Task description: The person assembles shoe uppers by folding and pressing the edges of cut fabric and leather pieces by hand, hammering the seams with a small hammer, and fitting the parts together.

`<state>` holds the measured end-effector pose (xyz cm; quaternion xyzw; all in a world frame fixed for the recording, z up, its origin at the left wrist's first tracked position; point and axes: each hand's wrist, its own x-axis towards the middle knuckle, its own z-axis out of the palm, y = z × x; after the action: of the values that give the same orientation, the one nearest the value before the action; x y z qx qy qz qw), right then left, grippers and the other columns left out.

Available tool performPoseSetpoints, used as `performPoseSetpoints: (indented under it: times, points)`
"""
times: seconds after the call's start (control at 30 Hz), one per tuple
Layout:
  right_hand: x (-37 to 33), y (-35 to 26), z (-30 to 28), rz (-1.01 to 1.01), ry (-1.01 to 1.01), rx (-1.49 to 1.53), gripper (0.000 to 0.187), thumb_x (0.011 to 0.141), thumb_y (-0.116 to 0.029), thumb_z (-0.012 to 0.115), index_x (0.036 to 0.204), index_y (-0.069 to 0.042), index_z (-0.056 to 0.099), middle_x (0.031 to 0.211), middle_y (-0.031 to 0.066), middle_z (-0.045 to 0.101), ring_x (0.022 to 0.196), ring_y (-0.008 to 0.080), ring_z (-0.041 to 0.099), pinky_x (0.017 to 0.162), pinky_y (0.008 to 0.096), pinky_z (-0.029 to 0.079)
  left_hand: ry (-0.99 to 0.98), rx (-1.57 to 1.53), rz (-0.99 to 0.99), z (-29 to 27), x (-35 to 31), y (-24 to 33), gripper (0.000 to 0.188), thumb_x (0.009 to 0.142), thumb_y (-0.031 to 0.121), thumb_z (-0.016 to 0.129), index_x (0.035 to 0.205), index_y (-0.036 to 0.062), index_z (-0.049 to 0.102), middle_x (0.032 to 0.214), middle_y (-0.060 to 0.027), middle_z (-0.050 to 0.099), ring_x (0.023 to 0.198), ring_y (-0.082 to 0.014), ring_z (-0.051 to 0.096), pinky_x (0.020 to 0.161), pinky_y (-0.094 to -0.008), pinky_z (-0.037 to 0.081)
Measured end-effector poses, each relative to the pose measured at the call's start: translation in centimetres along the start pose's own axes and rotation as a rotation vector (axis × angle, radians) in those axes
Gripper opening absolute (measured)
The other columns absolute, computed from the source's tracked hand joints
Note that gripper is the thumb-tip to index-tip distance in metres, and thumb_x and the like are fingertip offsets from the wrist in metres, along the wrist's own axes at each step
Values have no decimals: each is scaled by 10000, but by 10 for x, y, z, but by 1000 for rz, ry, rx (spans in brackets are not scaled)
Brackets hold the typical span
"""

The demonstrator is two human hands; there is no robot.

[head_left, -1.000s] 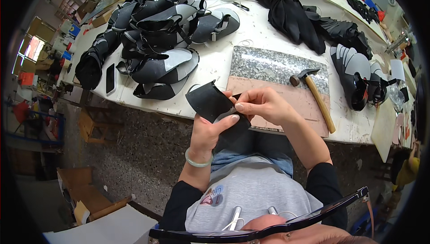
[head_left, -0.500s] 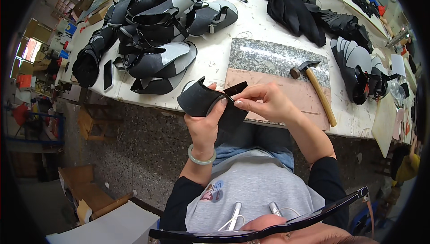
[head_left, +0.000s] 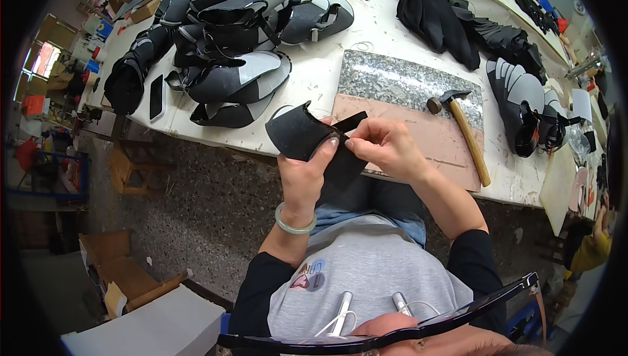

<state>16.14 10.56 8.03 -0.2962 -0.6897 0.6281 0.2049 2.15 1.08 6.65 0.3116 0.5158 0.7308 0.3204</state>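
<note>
My left hand (head_left: 302, 174) grips a black shoe upper (head_left: 296, 135) just off the table's front edge, its thumb pressed on the folded rim. The upper's wide rounded end points left, and a dark flap hangs below my fingers. My right hand (head_left: 391, 150) pinches the upper's edge beside the left thumb, with fingertips and thumb together. A narrow black strap (head_left: 350, 121) sticks out behind the right fingers. Exactly what lies between the right fingertips is too small to make out.
A heap of black-and-grey shoe uppers (head_left: 239, 71) covers the table's left, with a phone (head_left: 157, 98) beside it. Behind my right hand lies a stone slab (head_left: 392, 75) with a pinkish sheet (head_left: 425, 134) and a hammer (head_left: 466, 134). Black pieces (head_left: 435, 19) and more uppers (head_left: 513, 91) are at right.
Both hands and the upper have shifted slightly right in the picture. The right fingers are more curled and have drawn closer to the left thumb.
</note>
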Motion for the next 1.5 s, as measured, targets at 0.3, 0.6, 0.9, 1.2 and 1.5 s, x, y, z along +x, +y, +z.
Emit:
performPoseSetpoints:
  times: [0.3,0.6,0.9,1.2,1.5]
  points:
    - [3,-4,1,-82,46,-63,159,874,-122,660,894,34,684,718,-6,627,619,22,535,525,180,428,-8,103,101,1,-3,4,236,810,-38,654,1045,-35,639,952,-48,666,845,-106,624,775,-242,500]
    - [12,-9,19,-315,70,-232,152,828,-129,670,927,-17,695,720,86,663,594,126,612,544,252,484,-41,296,151,-19,-8,18,265,826,-38,607,1090,-61,618,1053,-106,641,967,-178,604,879,-302,467]
    - [9,16,150,120,-591,318,268,844,-239,573,871,16,651,755,111,652,684,174,590,636,323,478,-130,927,114,-123,-74,104,263,806,63,571,1049,-37,599,994,-164,626,901,-293,612,815,-379,470]
    - [-14,69,57,-44,-61,-338,218,828,-203,602,891,-6,668,768,200,661,714,338,659,661,392,523,-192,121,-408,-70,-49,-35,336,848,37,605,1162,-45,514,1107,-99,601,1014,-148,574,853,-284,472]
    - [-21,70,-82,-172,547,-793,345,802,-291,694,1034,-38,663,932,137,641,889,303,612,776,385,495,-262,725,-54,-18,-24,-66,400,830,87,583,1173,-84,469,1153,-277,521,1066,-431,514,914,-434,424]
